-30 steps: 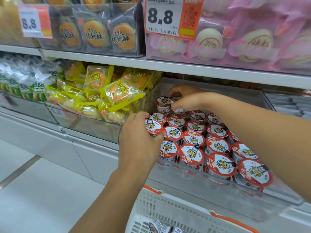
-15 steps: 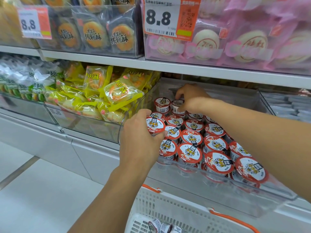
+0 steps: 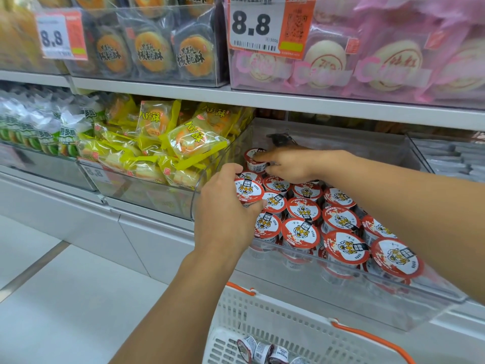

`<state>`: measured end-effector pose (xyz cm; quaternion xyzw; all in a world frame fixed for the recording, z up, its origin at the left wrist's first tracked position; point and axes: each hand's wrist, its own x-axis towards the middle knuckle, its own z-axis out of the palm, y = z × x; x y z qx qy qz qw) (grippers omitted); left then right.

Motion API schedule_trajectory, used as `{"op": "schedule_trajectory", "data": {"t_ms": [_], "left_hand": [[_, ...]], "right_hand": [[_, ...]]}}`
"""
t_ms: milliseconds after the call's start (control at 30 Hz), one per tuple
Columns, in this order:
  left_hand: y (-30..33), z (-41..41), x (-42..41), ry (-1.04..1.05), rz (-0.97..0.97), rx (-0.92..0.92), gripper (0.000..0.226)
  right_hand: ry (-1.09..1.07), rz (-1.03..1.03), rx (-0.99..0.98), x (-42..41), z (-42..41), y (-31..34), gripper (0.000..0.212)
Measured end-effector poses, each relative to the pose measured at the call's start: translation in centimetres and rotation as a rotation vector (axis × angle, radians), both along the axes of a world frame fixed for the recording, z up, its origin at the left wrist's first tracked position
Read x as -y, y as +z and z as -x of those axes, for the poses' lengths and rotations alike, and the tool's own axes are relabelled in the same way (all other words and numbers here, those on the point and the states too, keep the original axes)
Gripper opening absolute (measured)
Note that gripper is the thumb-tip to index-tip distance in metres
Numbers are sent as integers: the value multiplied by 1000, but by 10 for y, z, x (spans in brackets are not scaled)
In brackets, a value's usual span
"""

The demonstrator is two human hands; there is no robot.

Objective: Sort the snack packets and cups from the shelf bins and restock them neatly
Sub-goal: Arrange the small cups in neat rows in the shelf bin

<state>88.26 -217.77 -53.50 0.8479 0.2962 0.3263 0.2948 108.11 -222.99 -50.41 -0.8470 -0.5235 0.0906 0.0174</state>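
Clear plastic bin [image 3: 393,308] on the lower shelf, filled with rows of red-and-white tiger-lid cups [image 3: 343,219]. Left hand [image 3: 225,219], at the bin's left front corner, grips one cup [image 3: 248,191] — fingers curled round its rim, thumb at the lid's lower edge. Right hand [image 3: 287,164], near the bin's back left corner, rests on a raised cup [image 3: 256,160]; index finger lies straight across its lid, the thumb apparently against its side, though partly hidden. Left of the bin: yellow snack packets [image 3: 183,143] heaped in the adjoining bin. Below the shelf — a white basket [image 3: 262,324] with orange handles, a few cups [image 3: 262,350] on its floor.
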Motion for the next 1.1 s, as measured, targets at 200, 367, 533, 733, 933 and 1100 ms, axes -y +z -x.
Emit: {"op": "schedule_trajectory", "data": {"t_ms": [200, 367, 533, 733, 933, 1100], "left_hand": [[2, -1, 1, -44, 18, 110, 70], [6, -8, 12, -168, 51, 249, 74], [2, -15, 16, -134, -156, -146, 79], [8, -16, 13, -193, -242, -546, 56], [7, -19, 13, -183, -250, -550, 41], [4, -20, 13, -187, -275, -513, 39]], "right_hand": [[-193, -351, -317, 22, 32, 24, 43], [-205, -262, -1219, 51, 52, 36, 37], [-645, -613, -1056, 56, 16, 35, 36], [-875, -505, -572, 56, -25, 19, 36], [-888, -496, -495, 57, -26, 13, 26], [-885, -518, -494, 57, -23, 13, 18]]}}
